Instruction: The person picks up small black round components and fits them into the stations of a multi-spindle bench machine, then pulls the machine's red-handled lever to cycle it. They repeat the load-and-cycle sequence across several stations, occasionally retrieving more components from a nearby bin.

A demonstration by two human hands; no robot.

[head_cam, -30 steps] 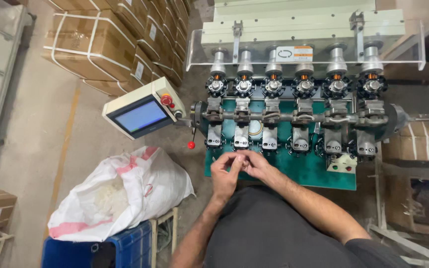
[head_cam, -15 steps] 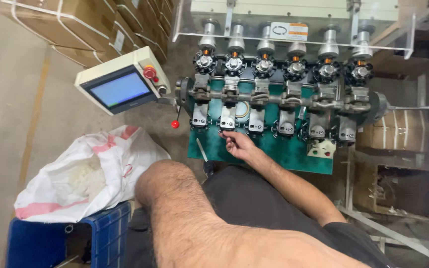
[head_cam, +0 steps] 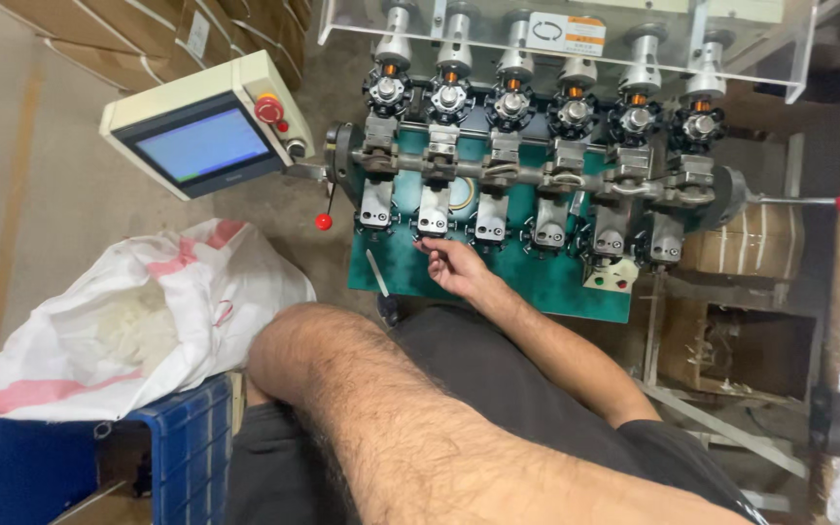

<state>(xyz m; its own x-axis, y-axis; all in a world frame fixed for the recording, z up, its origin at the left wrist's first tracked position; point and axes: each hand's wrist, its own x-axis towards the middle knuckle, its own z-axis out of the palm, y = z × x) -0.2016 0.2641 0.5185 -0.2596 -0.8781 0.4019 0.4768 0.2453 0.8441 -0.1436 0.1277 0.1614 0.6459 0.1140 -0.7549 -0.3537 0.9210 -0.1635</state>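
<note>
Green machine plate (head_cam: 537, 282) carries six winding stations. Right hand (head_cam: 454, 267) reaches the second station's holder (head_cam: 434, 212), fingertips touching its lower edge, grasp indeterminate. Left hand hidden; only its forearm (head_cam: 391, 408) shows.

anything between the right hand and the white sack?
Head view: a dark-handled tool lies on the green plate left of the right hand; then bare floor to the white sack.

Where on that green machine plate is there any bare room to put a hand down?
Bare green plate shows along its near edge, between the right hand and the small pale block. The row of winding stations above is crowded.
</note>
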